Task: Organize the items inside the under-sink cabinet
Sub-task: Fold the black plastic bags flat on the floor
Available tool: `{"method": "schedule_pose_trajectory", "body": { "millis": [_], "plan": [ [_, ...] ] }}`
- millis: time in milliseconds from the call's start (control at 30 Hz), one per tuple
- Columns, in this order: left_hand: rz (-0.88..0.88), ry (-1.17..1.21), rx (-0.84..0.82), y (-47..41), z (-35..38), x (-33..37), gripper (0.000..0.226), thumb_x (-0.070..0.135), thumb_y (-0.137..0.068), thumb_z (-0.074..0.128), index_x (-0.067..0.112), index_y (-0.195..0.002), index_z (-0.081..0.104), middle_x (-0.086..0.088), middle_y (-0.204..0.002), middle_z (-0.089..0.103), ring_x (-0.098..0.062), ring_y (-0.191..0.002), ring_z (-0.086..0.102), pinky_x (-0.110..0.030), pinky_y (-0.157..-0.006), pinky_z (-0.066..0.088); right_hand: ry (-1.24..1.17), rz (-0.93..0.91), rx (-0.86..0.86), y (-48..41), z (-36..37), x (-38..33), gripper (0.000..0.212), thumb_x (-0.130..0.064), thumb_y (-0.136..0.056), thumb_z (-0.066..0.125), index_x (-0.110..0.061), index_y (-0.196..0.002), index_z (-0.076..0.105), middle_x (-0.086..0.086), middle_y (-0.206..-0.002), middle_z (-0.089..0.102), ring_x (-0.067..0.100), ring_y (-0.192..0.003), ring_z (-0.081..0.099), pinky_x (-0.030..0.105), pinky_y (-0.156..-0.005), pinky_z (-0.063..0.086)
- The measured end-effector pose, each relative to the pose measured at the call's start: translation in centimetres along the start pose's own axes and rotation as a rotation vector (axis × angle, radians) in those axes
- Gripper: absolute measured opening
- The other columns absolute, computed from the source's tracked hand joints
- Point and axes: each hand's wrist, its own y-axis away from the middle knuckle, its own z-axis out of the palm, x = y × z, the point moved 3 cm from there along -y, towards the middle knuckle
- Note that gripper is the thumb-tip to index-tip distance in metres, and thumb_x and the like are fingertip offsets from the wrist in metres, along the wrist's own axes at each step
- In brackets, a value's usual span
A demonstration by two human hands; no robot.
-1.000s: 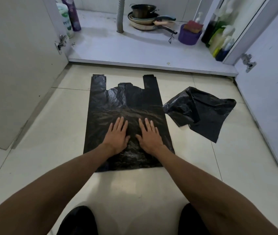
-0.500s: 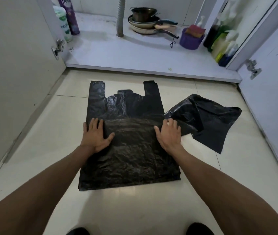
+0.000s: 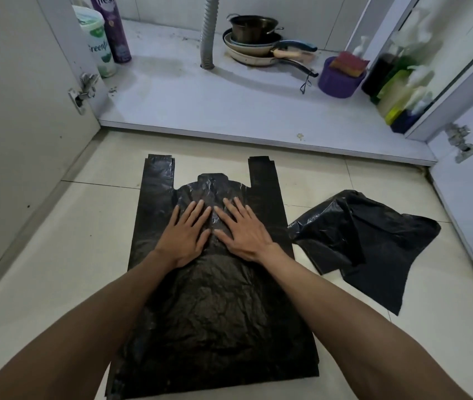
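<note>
Bottles (image 3: 399, 90) in the cabinet's right corner were washed out, their labels unreadable. Left hand (image 3: 186, 235) and right hand (image 3: 244, 232) lay flat, fingers extended, gripping nothing, side by side on the black bag (image 3: 218, 307) spread over the floor tiles (image 3: 56, 255) before the cabinet.

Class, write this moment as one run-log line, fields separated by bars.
left hand: flat on black bag | right hand: flat beside it | second bag: crumpled at right | stage: flattening

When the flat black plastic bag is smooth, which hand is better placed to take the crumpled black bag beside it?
The right hand, probably. The crumpled black plastic bag lies on the floor tiles on that side, apart from the flat black plastic bag. The left hand would have to cross over.
</note>
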Motion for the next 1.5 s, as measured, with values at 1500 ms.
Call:
{"method": "schedule_pose_trajectory", "body": {
  "millis": [1500],
  "plan": [
    [0.586, -0.069, -0.25, -3.7, -2.8, 34.4, 0.048, 0.035, -0.091, 0.056, 0.019, -0.136, 0.046, -0.008, -0.135, 0.043, -0.028, -0.125, 0.04, -0.04, -0.101, 0.036, -0.447, 0.884, -0.232, 26.8, -7.2, 22.0, 0.06, -0.032, -0.064, 0.085, -0.024, -0.113, 0.051, 0.006, -0.12, 0.056, 0.023, -0.102, 0.055, 0.031, -0.08, 0.048]
  ]
}}
